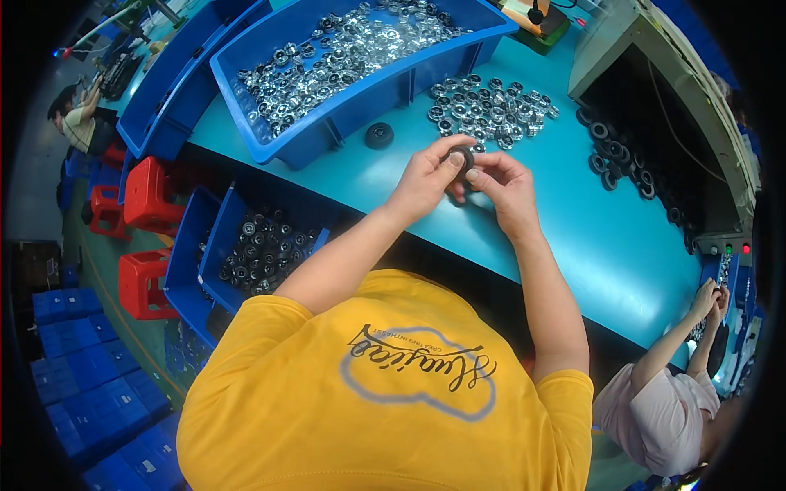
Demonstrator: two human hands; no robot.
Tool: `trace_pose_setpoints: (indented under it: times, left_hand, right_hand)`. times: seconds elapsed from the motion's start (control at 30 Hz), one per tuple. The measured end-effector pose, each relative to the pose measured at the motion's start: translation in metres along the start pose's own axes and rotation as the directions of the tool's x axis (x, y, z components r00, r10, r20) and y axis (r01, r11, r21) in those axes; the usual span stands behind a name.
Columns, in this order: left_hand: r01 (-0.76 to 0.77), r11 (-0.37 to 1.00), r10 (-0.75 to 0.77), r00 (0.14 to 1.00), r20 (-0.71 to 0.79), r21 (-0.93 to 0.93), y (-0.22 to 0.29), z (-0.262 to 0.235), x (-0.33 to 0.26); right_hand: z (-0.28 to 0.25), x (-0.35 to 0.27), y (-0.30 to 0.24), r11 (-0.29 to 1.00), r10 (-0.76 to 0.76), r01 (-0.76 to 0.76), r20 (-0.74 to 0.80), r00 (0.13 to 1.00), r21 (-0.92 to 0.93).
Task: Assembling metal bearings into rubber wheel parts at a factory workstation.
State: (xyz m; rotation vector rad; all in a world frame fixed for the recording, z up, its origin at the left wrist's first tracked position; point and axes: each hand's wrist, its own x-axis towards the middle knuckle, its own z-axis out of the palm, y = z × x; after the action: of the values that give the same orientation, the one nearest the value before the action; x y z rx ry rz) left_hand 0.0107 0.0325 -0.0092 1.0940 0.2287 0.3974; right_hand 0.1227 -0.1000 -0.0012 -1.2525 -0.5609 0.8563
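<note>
Tyre work at a table (573, 237), seen from above. One black tyre (467, 155) is held off the table top, in front of the loose hubs (494, 110). It is gripped between the thumb and bent fingers of the left hand (420, 182); its near right side is pinched by the right hand (509, 194), whose thumb is turned in toward the ring. Neither hand is free.

The step in hand is judged to be the seating of a hub within the tyre, or a check of that fit; which of the two cannot be told, since the centre is largely covered by the fingers. For the next move, a steady hold by the left hand and even thumb pressure around the rim would seem to be called for, with the ring turned so that no edge is left proud.

The tyre is seen as a small, thick, dull black ring, tilted and partly hidden. Similar rings are heaped as spare tyres (614, 155) to the right. Bright hubs are also contained in the blue tray (360, 102), beside which a single dark wheel (378, 135) is laid flat.
</note>
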Motion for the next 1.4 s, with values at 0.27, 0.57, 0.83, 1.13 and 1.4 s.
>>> trace_pose_setpoints:
  times: [0.27,0.57,0.83,1.13,1.4]
  left_hand:
    - [-0.035,0.978,0.049,0.997,-0.061,0.205,-0.007,-0.006,-0.004]
    - [0.06,0.985,-0.064,0.998,0.017,0.162,0.007,-0.009,-0.003]
    - [0.04,0.965,-0.051,0.998,0.035,0.261,0.004,-0.007,-0.004]
    - [-0.001,0.91,-0.058,0.99,0.13,0.414,0.011,-0.004,-0.012]
    - [0.019,0.96,-0.034,0.998,0.051,0.278,0.008,0.001,-0.015]
  right_hand:
    - [0.001,0.001,0.008,0.951,-0.231,0.232,0.025,0.973,-0.205]
    - [-0.001,0.002,0.001,0.998,-0.053,0.053,0.023,0.998,-0.014]
    - [0.005,0.002,-0.001,0.998,-0.007,0.005,-0.035,0.999,-0.064]
    - [0.001,0.001,-0.002,0.995,0.059,-0.061,0.025,0.998,0.081]
    - [-0.001,0.001,0.002,1.0,0.003,-0.003,0.051,0.999,-0.004]
